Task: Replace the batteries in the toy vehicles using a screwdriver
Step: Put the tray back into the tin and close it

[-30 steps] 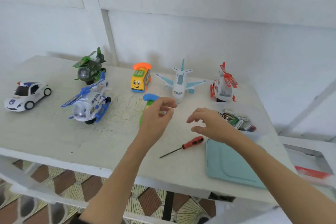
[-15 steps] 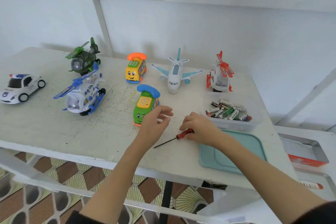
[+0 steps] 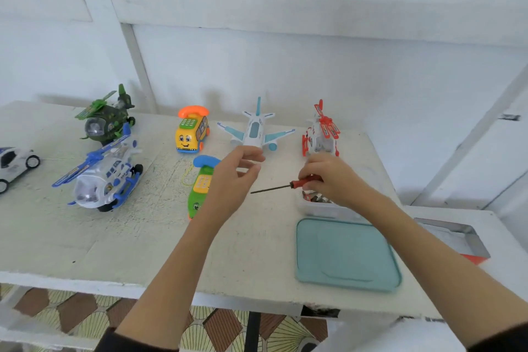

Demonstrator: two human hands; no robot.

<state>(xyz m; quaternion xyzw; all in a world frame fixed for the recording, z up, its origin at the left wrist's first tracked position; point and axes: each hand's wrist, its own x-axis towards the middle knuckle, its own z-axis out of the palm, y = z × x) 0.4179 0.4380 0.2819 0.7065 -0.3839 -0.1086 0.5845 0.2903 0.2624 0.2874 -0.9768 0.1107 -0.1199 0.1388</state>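
Note:
My right hand (image 3: pixel 328 177) grips the red handle of a small screwdriver (image 3: pixel 285 186), held above the table with its dark shaft pointing left. My left hand (image 3: pixel 233 180) hovers empty with loosely curled fingers, just in front of the white and blue toy airplane (image 3: pixel 255 130). A green toy phone car (image 3: pixel 201 187) with a blue receiver lies partly hidden behind my left hand. A clear box of batteries (image 3: pixel 317 204) sits under my right wrist, mostly hidden.
On the white table (image 3: pixel 85 237) stand a yellow phone bus (image 3: pixel 191 134), a red and white helicopter (image 3: pixel 321 131), a blue and white helicopter (image 3: pixel 105 177), a green helicopter (image 3: pixel 107 120) and a white police car (image 3: pixel 14 163). A teal lid (image 3: pixel 345 254) lies front right.
My right hand closed on the screwdriver on the table and lifted it up and right. My left hand rose toward the airplane.

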